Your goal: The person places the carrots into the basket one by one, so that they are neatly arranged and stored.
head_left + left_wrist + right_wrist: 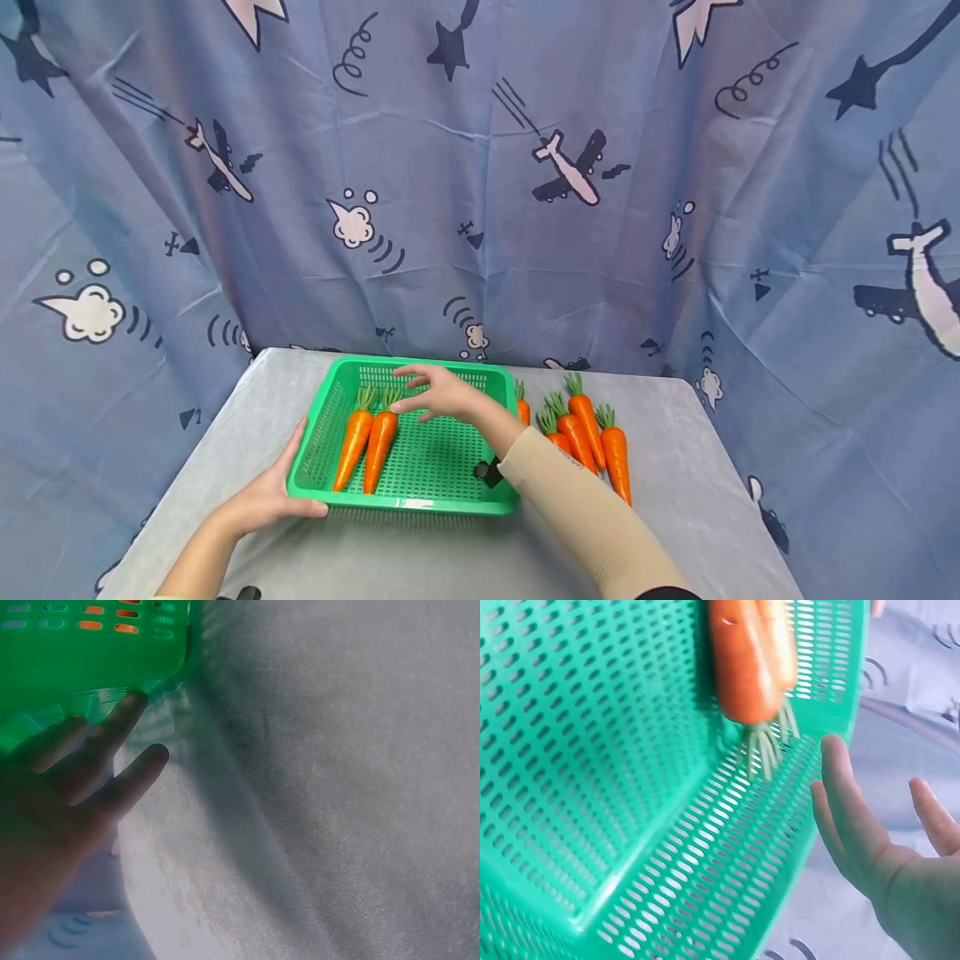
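A green perforated plastic basket [465, 505] stands on the table, holding two orange carrots [352, 450] side by side at its left, green stems toward the back wall. My left hand [264, 498] rests against the basket's left front corner, thumb along the front rim. In the left wrist view its fingers [142, 776] are straight and spread beside the basket wall. Over the basket, my right hand [441, 394] hovers near the stems with parted fingers and nothing in its grasp. The right wrist view shows that hand [900, 870] beside the basket rim, apart from the carrots [742, 671].
Several more carrots [617, 454] lie on the grey table [705, 500] right of the basket, partly covered by the right sleeve [577, 500]. A blue curtain [435, 217] with plane and star prints hangs behind and along both sides.
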`<state>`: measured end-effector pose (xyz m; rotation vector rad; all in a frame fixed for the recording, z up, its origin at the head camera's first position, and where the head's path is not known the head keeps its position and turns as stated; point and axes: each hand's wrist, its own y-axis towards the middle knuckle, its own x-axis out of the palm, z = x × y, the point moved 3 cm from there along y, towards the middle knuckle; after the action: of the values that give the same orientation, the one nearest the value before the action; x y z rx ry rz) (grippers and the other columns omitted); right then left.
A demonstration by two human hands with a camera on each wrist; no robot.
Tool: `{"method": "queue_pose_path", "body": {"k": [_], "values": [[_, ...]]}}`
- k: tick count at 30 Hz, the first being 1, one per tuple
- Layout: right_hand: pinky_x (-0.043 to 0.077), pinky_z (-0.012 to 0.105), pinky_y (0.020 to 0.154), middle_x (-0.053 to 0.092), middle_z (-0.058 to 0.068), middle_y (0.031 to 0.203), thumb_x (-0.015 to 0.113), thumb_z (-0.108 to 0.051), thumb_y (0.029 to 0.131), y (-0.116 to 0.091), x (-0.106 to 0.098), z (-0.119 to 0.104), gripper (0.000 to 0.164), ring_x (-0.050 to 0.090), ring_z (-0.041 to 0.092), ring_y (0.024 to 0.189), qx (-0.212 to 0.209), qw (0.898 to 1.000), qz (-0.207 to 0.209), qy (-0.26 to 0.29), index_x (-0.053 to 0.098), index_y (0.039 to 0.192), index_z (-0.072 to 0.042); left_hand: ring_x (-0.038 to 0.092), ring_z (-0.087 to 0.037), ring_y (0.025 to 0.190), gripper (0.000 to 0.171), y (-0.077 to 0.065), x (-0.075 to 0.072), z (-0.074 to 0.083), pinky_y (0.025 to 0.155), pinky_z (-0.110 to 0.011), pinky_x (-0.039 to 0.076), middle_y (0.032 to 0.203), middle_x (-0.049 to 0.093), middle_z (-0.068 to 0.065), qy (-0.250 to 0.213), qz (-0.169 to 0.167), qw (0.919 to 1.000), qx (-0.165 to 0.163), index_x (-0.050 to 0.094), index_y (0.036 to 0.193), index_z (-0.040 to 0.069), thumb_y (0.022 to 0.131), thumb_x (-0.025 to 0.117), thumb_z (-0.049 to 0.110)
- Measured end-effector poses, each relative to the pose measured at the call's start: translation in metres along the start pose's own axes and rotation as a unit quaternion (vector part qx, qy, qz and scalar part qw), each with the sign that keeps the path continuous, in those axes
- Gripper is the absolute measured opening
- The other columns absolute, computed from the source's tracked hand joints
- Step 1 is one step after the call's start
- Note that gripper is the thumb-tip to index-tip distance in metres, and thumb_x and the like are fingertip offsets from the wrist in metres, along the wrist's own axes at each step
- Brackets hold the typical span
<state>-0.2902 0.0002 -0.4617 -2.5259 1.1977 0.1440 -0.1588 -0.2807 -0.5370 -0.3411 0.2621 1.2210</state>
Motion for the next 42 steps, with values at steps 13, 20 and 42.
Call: {"method": "queue_pose_path", "body": {"k": [13,20,42], "values": [[0.054,0.049,0.094,0.045,0.015,0.153,0.082,-0.026,0.087,-0.056,-0.039,0.006,0.065,0.047,0.039,0.138,-0.070,0.996,0.048,-0.004,0.053,0.145,-0.032,0.037,-0.041,0.134,0.139,0.001,0.001,-0.002,0.094,-0.014,0.039,0.165,0.000,-0.031,-0.006,0.001,0.9999,0.013,-0.017,0.161,0.030,0.072,0.089,0.010],[0.049,0.051,0.102,0.042,0.017,0.155,0.078,-0.027,0.090,-0.089,-0.064,0.020,0.065,0.044,0.041,0.139,-0.106,0.989,0.101,-0.020,0.049,0.148,-0.031,0.038,-0.041,0.133,0.139,0.002,0.001,-0.002,0.095,-0.014,0.039,0.164,0.002,-0.032,-0.005,0.001,0.9998,0.018,-0.016,0.161,0.030,0.072,0.089,0.010],[0.045,0.055,0.106,0.049,0.013,0.152,0.072,-0.031,0.094,-0.160,-0.109,0.077,0.060,0.048,0.037,0.137,-0.089,0.969,0.228,-0.037,0.048,0.149,-0.025,0.047,-0.035,0.124,0.138,0.001,0.003,-0.002,0.093,-0.015,0.041,0.163,0.009,-0.032,-0.014,0.003,0.9998,0.016,-0.015,0.161,0.032,0.072,0.089,0.009]]}}
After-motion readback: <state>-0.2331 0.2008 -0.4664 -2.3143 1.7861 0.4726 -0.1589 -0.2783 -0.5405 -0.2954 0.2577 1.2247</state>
